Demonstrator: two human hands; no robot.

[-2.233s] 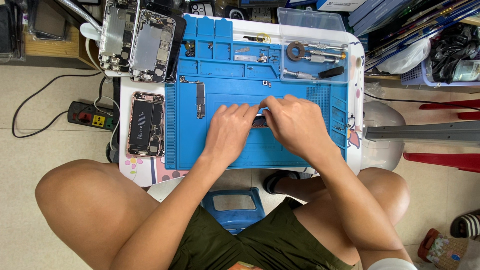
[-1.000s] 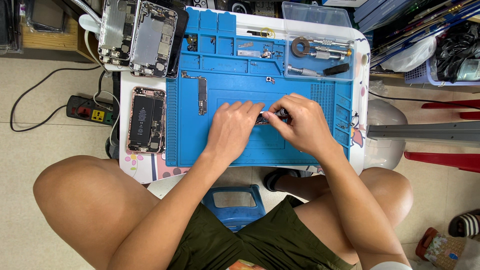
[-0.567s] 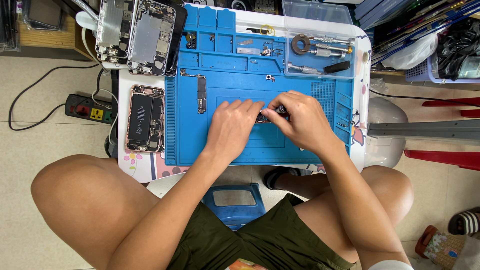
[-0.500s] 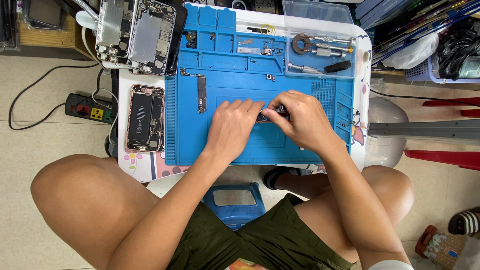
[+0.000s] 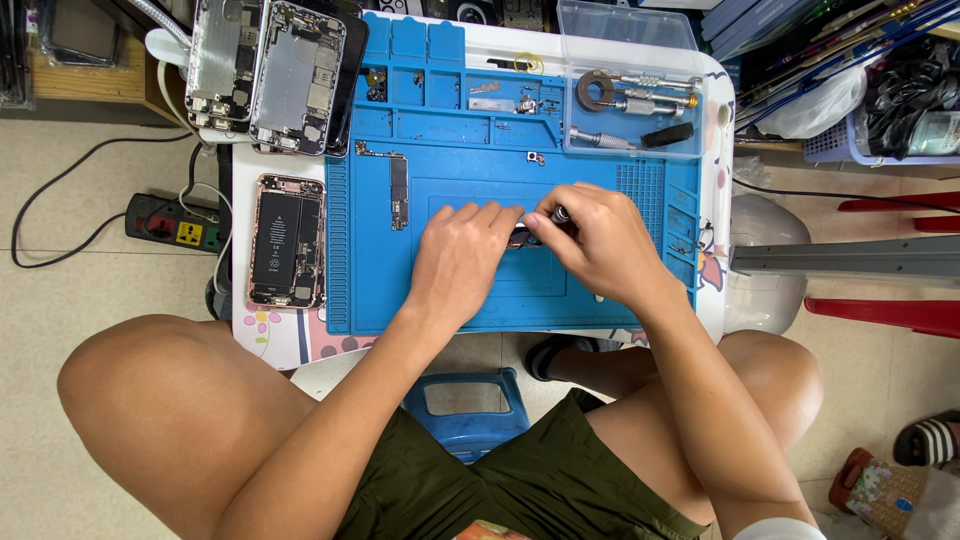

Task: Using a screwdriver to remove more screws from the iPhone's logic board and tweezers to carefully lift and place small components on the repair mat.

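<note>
We pin a small dark part [image 5: 524, 237] flat against the blue mat [image 5: 400, 290] with our left hand [image 5: 462, 262], fingers pressed on it so it cannot slide. Our right hand [image 5: 598, 240] pinches a slim screwdriver [image 5: 558, 215] just beside it. Left of both hands lies a bare circuit board [image 5: 398, 192]; farther left, an opened phone [image 5: 286, 240] waits on the worktop [image 5: 280, 345].

Phone-repair workshop: blue repair mat [image 5: 500, 290], opened phones [image 5: 287, 241], screwdrivers [image 5: 630, 105].
</note>
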